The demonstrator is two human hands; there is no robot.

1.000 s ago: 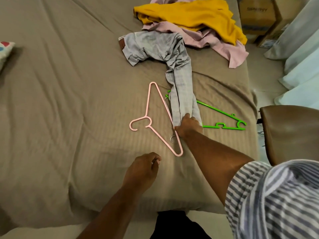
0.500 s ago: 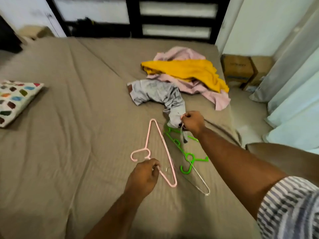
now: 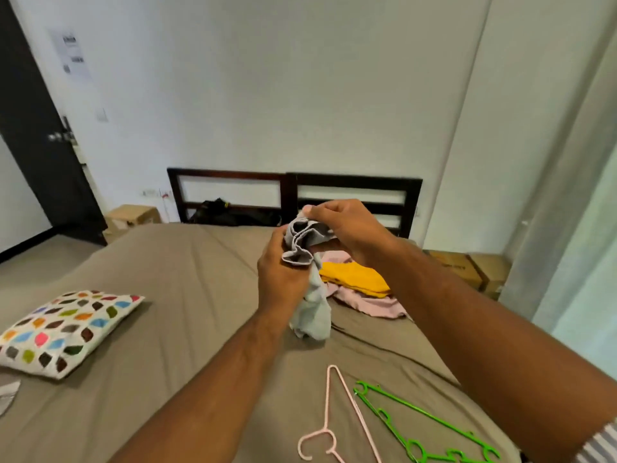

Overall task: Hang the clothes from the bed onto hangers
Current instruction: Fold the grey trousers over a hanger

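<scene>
The bed (image 3: pixel 167 295) carries a yellow-and-pink clothes pile (image 3: pixel 357 279), partly hidden behind the arms. Above it hangs the grey garment (image 3: pixel 312 312), its bunched top gripped by the left hand (image 3: pixel 280 279) and right hand (image 3: pixel 347 225). 2 hangers, the pink hanger (image 3: pixel 327 402) and the green hanger (image 3: pixel 415 448), lie cut off at the bottom edge.

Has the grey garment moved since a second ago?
Yes. Up from the bed: the grey garment now hangs bunched in the left hand and right hand.

The bed (image 3: pixel 173 295) carries a patterned pillow (image 3: pixel 66 329) well left of the left grip (image 3: pixel 283 279), a yellow garment (image 3: pixel 354 279) over a pink garment (image 3: pixel 370 304) below the right grip (image 3: pixel 347 225), and a pink hanger (image 3: pixel 329 412) and green hanger (image 3: pixel 417 426) nearer than both.
</scene>
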